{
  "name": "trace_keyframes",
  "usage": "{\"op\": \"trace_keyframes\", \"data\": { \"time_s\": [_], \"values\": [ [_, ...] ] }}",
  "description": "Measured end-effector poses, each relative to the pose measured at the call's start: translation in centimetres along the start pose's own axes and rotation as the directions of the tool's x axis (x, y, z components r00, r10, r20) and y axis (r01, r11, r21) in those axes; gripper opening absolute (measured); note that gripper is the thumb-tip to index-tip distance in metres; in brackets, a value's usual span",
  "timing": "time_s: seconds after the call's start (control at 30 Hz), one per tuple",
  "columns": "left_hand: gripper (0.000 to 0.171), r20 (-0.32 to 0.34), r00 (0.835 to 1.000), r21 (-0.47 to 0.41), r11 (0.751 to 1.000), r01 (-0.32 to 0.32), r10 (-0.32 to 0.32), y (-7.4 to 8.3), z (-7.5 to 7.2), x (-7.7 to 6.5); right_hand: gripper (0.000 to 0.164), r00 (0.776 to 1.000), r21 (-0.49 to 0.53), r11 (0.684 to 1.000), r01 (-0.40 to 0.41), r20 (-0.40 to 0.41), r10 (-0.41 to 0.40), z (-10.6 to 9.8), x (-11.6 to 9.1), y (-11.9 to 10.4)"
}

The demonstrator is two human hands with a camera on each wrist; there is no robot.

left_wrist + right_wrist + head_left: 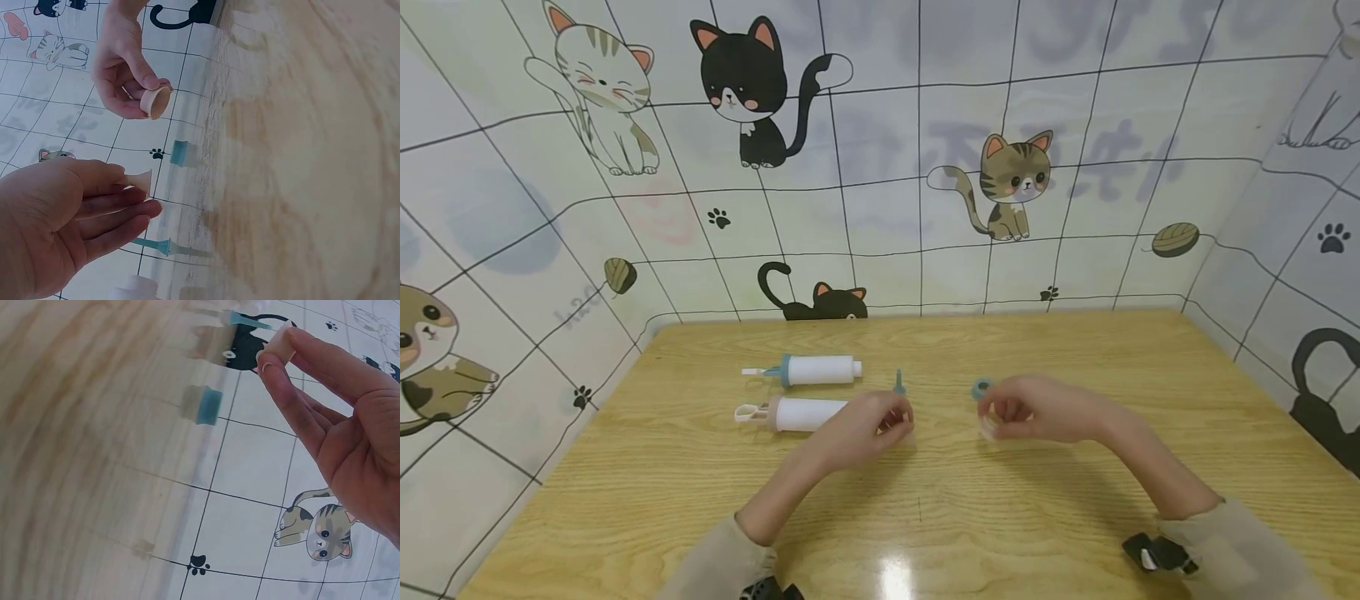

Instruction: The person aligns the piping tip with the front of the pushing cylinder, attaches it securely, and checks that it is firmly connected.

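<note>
My left hand (868, 425) pinches a small cream nozzle (140, 180) with a flared base, just above the table. To its right, my right hand (1037, 408) holds a cream ring cap (156, 102) between thumb and fingers; the right wrist view shows the same ring cap (279, 349) at the fingertips. Behind the left hand a teal nozzle (899, 383) stands upright on its wide base. A teal ring cap (981, 388) sits on the table right behind the right hand. The left hand partly hides a white icing syringe (808, 414) with a beige collar and handle.
Farther back lies a second white syringe (822, 369) with a teal collar and handle, alongside the first. Everything is on a wooden table (925, 517). A cat-patterned cloth wall (880, 167) rises at the table's back edge and both sides.
</note>
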State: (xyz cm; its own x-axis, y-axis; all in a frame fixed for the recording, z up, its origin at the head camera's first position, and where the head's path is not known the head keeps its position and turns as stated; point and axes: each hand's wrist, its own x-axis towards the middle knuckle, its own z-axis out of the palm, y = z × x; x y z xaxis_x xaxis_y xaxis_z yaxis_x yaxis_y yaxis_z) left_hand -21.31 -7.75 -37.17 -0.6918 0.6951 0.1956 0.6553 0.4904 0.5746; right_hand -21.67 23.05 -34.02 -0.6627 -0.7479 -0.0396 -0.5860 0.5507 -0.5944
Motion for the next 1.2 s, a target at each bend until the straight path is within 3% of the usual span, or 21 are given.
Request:
{"op": "trace_keyframes", "data": {
  "time_s": [0.27,0.47,0.7,0.93,1.07,1.2],
  "values": [
    [0.005,-0.008,1.0,-0.095,0.995,0.024,-0.024,0.2,-0.5,0.1,0.024,0.997,-0.014,0.999,0.029,-0.074,-0.03,-1.0,-0.3,-1.0],
    [0.004,-0.079,0.997,-0.079,0.997,-0.013,0.006,0.2,-0.9,-0.1,0.028,0.996,0.012,1.0,0.004,-0.089,-0.003,-1.3,-0.6,-1.3],
    [0.004,-0.14,0.989,-0.076,0.995,-0.069,0.057,-0.1,-1.3,-0.3,0.028,0.988,0.02,0.999,0.04,-0.147,-0.036,-1.0,-0.9,-1.8],
    [0.005,-0.183,0.982,-0.098,0.993,-0.066,0.048,0.2,-1.8,-0.4,0.027,0.965,-0.025,0.996,0.084,-0.246,-0.087,-0.3,-1.0,-2.4],
    [0.006,-0.213,0.974,-0.095,0.99,-0.101,0.079,0.7,-2.2,-0.5,0.027,0.949,-0.059,0.994,0.093,-0.296,-0.106,0.0,-0.9,-2.5],
    [0.004,-0.262,0.955,-0.057,0.986,-0.159,0.139,1.2,-2.6,-0.6,0.028,0.93,-0.066,0.992,0.111,-0.344,-0.127,0.3,-0.7,-2.7]
  ]
}}
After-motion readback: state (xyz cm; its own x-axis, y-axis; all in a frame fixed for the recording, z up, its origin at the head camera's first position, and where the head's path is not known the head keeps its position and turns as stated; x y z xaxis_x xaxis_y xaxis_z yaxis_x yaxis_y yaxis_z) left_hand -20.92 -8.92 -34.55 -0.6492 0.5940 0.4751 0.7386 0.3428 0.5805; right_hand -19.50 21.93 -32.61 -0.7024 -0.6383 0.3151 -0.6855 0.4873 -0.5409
